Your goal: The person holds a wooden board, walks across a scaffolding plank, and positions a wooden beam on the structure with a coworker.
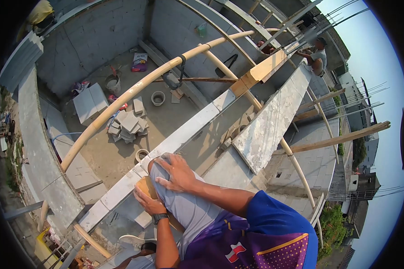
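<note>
My right hand lies on the knee of my grey trousers, its fingers spread and holding nothing. Lower down, my left hand, with a dark watch at the wrist, has its fingers curled over a tan, wood-like block. The leg partly hides this block, so its full shape cannot be made out. Just beyond both hands runs the narrow top of a light grey block wall, passing by my knee.
A curved bamboo pole crosses above the room below, where a bucket and a pile of broken blocks stand on the floor. To the right slopes a plaster-stained board. Another person is at the far upper right.
</note>
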The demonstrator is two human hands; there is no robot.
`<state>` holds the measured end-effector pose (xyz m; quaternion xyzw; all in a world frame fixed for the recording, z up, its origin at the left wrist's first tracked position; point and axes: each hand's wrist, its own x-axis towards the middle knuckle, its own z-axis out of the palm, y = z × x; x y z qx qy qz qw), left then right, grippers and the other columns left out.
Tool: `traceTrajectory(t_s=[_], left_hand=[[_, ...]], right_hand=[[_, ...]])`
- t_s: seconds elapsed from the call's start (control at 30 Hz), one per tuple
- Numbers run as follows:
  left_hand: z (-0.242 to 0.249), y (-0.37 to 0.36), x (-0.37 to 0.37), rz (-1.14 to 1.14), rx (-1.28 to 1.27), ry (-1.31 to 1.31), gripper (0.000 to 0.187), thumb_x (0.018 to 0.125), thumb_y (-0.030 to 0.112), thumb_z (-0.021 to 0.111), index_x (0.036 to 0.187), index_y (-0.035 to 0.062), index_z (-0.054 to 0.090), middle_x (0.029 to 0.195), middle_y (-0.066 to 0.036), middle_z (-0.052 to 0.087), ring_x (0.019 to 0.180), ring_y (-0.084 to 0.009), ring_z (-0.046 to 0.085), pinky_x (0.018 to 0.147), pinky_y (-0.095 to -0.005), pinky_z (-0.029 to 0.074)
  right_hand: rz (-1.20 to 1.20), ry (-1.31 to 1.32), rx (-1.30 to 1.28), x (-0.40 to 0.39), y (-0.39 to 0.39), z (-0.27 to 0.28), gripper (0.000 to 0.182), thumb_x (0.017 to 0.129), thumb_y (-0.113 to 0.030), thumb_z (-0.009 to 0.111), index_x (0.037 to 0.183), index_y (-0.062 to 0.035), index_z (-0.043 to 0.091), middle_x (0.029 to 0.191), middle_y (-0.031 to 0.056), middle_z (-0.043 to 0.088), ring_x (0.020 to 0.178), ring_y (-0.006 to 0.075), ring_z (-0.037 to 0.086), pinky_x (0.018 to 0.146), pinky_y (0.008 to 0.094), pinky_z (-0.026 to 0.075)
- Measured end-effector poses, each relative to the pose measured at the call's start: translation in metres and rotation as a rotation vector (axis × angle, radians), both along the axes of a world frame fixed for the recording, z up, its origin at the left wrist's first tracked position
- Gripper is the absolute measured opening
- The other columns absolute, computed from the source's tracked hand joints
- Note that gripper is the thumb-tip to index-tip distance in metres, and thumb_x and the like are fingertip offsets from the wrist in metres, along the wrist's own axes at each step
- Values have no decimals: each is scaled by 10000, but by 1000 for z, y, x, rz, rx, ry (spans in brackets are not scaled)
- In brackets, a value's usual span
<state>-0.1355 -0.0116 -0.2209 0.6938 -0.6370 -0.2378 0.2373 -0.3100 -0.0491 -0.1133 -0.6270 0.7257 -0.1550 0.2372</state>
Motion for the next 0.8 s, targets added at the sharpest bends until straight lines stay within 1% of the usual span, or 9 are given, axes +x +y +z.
traceTrajectory(t_s=[0.1, 0.2, 0.23, 0.33, 0.37, 0.47, 0.57, 0.77, 0.8], left_hand=[[-11, 0, 4, -19, -2, -64, 875, 802, 76, 726, 1538, 87, 252, 1469, -257, 366, 1343, -432, 412, 1091, -496, 413], [-15, 0, 2, -3, -42, -71, 843, 817, 88, 709, 1531, 85, 262, 1466, -251, 373, 1336, -425, 426, 1080, -493, 427], [-1, -1, -5, 17, -41, -43, 748, 871, 54, 626, 1527, 90, 271, 1473, -234, 377, 1335, -414, 433, 1078, -486, 433], [-17, 1, 1, 1, -47, -85, 682, 912, 32, 556, 1529, 98, 272, 1479, -217, 380, 1338, -404, 436, 1076, -481, 438], [-23, 1, 2, 3, -66, -89, 630, 945, 31, 498, 1530, 103, 277, 1479, -211, 384, 1331, -398, 448, 1069, -476, 448], [-25, 0, 4, 13, -56, -44, 604, 961, 62, 489, 1528, 104, 287, 1478, -215, 385, 1322, -400, 460, 1059, -472, 458], [-32, 1, 7, 2, -36, -24, 613, 953, 101, 554, 1514, 72, 307, 1478, -222, 379, 1346, -392, 434, 1073, -467, 445], [-31, 0, 7, 3, -61, -28, 618, 959, 164, 581, 1506, 53, 316, 1467, -236, 388, 1338, -407, 437, 1073, -486, 435], [-31, 0, 6, 4, -69, -21, 612, 962, 148, 564, 1513, 68, 309, 1467, -234, 389, 1333, -411, 442, 1072, -487, 436]], right_hand=[[16, -17, 54, 1, -8, -1, 710, 838, -436, 666, 1433, -104, 464, 1403, 255, 441, 1298, 412, 425, 1061, 506, 350], [5, -1, 83, 3, -12, 1, 707, 841, -462, 648, 1431, -116, 467, 1407, 203, 450, 1287, 400, 433, 1055, 500, 346], [2, 3, 78, 2, -12, 2, 708, 842, -464, 647, 1431, -117, 465, 1409, 201, 450, 1291, 399, 432, 1055, 502, 344], [1, 5, 64, 7, -13, 2, 702, 840, -457, 653, 1424, -116, 467, 1406, 201, 451, 1298, 392, 429, 1055, 504, 343], [0, 12, 56, 8, -13, 2, 695, 837, -446, 660, 1417, -113, 472, 1400, 204, 454, 1297, 388, 430, 1056, 502, 346], [2, 28, 54, 10, -13, 2, 688, 834, -438, 666, 1409, -110, 477, 1393, 209, 456, 1297, 384, 431, 1057, 502, 346], [8, 31, 56, 12, -14, 2, 694, 834, -443, 665, 1411, -109, 475, 1393, 213, 455, 1300, 382, 430, 1060, 504, 342], [19, 58, 61, 19, -17, 1, 705, 836, -450, 656, 1419, -101, 465, 1396, 219, 455, 1310, 393, 422, 1057, 505, 346], [21, 64, 64, 19, -18, 1, 706, 837, -451, 654, 1420, -100, 464, 1398, 219, 454, 1312, 395, 421, 1057, 506, 347]])
